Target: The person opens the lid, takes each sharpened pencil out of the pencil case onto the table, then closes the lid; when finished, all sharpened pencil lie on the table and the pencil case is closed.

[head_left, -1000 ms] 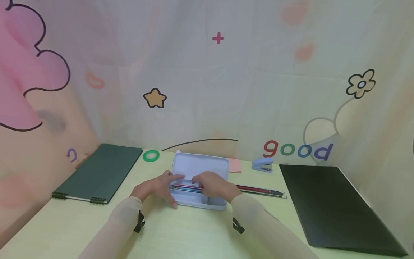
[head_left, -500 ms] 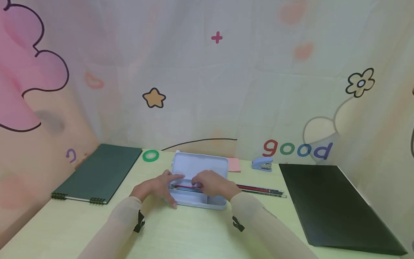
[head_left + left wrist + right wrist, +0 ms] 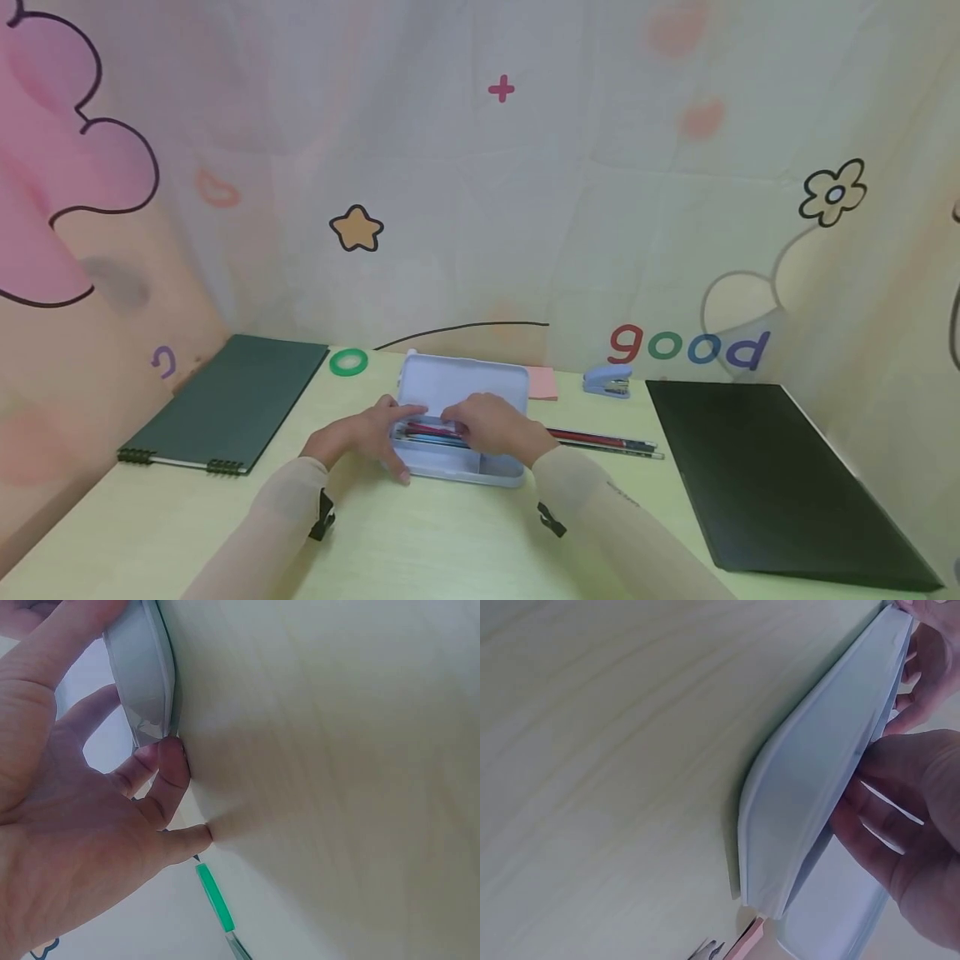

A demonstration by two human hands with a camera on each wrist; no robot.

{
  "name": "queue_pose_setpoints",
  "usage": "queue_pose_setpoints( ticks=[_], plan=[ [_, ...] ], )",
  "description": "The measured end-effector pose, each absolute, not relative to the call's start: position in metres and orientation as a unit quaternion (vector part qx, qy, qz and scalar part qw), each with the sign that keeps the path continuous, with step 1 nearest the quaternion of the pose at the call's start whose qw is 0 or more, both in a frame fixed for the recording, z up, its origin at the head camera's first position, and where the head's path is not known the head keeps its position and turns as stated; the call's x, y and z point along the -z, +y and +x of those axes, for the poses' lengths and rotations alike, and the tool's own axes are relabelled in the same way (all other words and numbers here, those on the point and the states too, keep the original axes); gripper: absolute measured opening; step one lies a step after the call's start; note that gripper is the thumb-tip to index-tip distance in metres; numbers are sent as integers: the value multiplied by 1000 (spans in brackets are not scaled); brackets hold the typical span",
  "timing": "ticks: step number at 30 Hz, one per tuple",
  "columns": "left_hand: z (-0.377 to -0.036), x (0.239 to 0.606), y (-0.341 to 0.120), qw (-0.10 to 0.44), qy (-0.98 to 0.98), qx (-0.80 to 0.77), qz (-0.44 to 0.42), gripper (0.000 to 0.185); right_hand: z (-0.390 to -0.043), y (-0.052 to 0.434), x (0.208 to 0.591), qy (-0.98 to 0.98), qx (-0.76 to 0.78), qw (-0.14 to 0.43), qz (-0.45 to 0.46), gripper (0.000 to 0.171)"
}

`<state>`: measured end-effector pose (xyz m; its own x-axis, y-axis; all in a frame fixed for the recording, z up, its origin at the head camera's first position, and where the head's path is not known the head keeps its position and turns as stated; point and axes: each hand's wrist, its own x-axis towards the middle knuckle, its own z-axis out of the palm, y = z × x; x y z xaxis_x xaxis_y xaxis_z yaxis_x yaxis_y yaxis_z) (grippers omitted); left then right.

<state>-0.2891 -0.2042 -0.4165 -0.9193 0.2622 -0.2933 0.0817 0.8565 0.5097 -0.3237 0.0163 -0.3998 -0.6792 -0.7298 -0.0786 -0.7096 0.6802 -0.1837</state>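
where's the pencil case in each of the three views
Head: the pencil case sits open at centre, on the table between both hands.
Left wrist: its grey end wall is at top left, by the left hand.
Right wrist: its tray runs diagonally right of centre, by the right hand.
Shared landmark: the pale wooden table.

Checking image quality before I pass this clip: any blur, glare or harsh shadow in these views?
Head view: soft even light, no glare, pencil case slightly soft. Left wrist view: left hand close and blurred, faint shadow on the table. Right wrist view: right hand blurred.
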Motion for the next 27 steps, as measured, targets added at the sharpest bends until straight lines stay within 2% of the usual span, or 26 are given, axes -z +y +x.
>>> queue_pose_setpoints(
  ticks=[8, 15, 21, 27],
  plan=[
    [-290, 417, -205, 176, 946, -255, 93, 99, -325, 16, 402, 912, 69, 80, -396, 28],
    [-289, 417, -204, 173, 948, -252, 93, 99, -326, 16, 403, 911, 55, 85, -400, 35],
    [-289, 417, -204, 175, 949, -245, 87, 100, -325, 20, 397, 912, 65, 92, -394, 33],
    [-290, 416, -203, 177, 949, -249, 78, 99, -328, 26, 384, 908, 83, 119, -394, 39]
  ],
)
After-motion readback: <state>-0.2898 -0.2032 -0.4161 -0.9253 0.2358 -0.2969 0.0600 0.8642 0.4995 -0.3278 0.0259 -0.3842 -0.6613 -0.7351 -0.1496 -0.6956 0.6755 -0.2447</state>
